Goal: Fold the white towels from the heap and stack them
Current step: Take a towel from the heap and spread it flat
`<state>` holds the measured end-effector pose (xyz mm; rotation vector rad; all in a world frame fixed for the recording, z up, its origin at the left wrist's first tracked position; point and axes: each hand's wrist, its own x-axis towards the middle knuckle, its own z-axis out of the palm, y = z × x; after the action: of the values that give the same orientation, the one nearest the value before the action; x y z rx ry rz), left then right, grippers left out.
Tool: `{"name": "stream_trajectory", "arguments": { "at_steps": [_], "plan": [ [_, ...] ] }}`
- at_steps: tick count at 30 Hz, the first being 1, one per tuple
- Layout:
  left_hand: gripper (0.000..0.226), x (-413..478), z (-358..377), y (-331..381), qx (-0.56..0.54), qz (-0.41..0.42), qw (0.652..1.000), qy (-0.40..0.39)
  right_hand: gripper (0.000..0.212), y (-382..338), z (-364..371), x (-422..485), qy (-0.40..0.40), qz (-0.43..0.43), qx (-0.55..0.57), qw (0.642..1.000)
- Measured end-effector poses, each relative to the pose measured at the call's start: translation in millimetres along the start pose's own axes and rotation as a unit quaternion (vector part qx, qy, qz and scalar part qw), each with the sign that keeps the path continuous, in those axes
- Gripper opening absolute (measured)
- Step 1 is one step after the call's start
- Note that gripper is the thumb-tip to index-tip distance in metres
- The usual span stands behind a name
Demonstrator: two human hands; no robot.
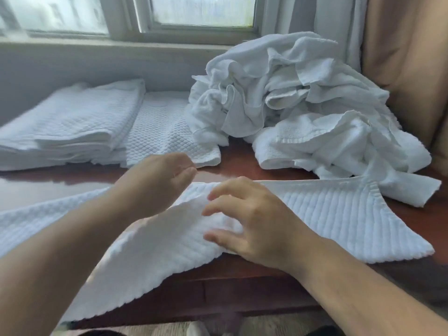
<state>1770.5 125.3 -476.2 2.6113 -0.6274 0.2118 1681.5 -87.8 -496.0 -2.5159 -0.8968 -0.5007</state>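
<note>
A ribbed white towel (339, 221) lies spread across the near side of the counter (242, 166), under both hands. The right hand (254, 221) rests on its middle with fingers spread and loosely bent, and the blurred left hand (157, 183) hovers over its far edge, relaxed and holding nothing. The crumpled heap (291, 105) sits far right, just beside the towel's far corner, and the folded stack (72, 124) far left; the left forearm hides part of the towel.

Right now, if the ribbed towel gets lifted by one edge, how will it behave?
Probably floppy: the ribbed towel drapes over the table edge and bunches under the right hand. Likely light, as it looks thin. It may slide when pushed; the wood looks glossy.
</note>
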Motion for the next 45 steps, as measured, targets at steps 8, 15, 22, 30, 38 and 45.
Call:
{"name": "stream_trajectory", "arguments": {
  "at_steps": [8, 15, 22, 30, 38, 45],
  "plan": [
    [0.026, -112, -38, -81, 0.028, -0.088, 0.995, 0.033, 0.1, -52, 54, 53, -0.146, -0.046, 0.011, 0.988],
    [0.042, -155, -36, -126, -0.084, -0.102, 0.991, 0.012, 0.03, -67, 84, 82, -0.054, -0.207, -0.017, 0.977],
    [0.034, -142, -40, -150, -0.025, -0.028, 0.999, 0.006, 0.017, -76, 99, 88, -0.115, -0.112, 0.061, 0.985],
    [0.072, -130, -88, -158, -0.104, -0.109, 0.985, -0.081, 0.016, -62, 89, 118, -0.152, 0.094, 0.168, 0.97],
    [0.063, -182, -116, -171, -0.022, -0.194, 0.973, -0.123, 0.011, -50, 88, 145, -0.13, 0.131, 0.224, 0.957],
    [0.036, -168, -143, -173, -0.093, -0.21, 0.961, -0.153, 0.032, -47, 86, 162, -0.235, 0.126, 0.095, 0.959]
  ]
}}
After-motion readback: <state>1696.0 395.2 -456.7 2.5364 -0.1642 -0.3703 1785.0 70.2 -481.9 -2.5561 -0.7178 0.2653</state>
